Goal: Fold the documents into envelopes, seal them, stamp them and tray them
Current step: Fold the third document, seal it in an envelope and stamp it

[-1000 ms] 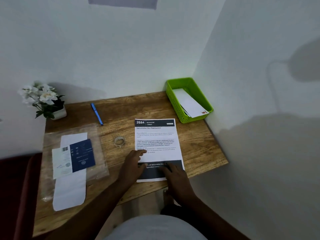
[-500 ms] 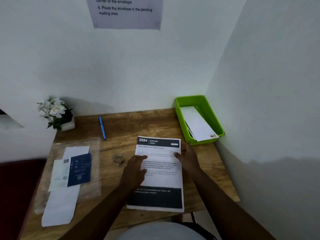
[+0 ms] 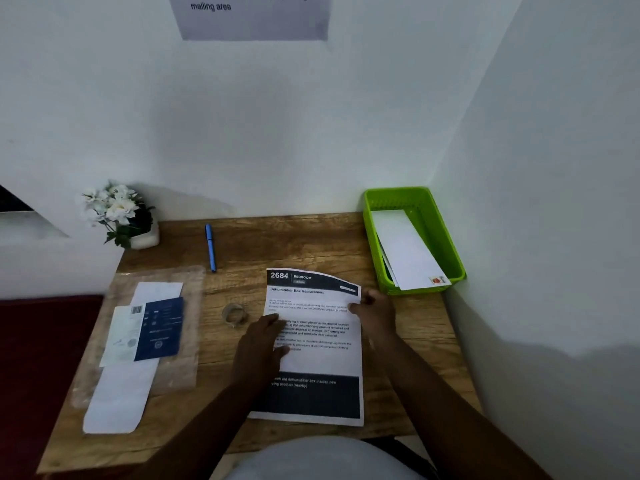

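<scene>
**Right hand lifting top corner of document, left hand flat on it**

Printed document (image 3: 313,344) lies at lower centre of the frame on the wooden table (image 3: 287,244), header "2684 BEDROOM" at its far end, black band at its near end. Left hand (image 3: 258,344) rests on the sheet's left edge, fingers spread flat, gripping nothing. Right hand (image 3: 375,311) pinches the sheet's upper right edge between thumb and fingers; that corner curls up off the table. Green tray (image 3: 446,237) sits at right of the frame in the wall corner, with a stamped white envelope (image 3: 405,251) leaning inside (more paper behind it, count unclear). Left of frame: blank envelope (image 3: 119,396) under a dark blue booklet (image 3: 161,329), both on a clear plastic sleeve (image 3: 188,358). Small tape roll (image 3: 234,314) just left of the document. Blue pen (image 3: 210,247) and a white flower pot (image 3: 119,213) near the back wall. Instruction sheet (image 3: 249,15) taped at top of frame.
</scene>
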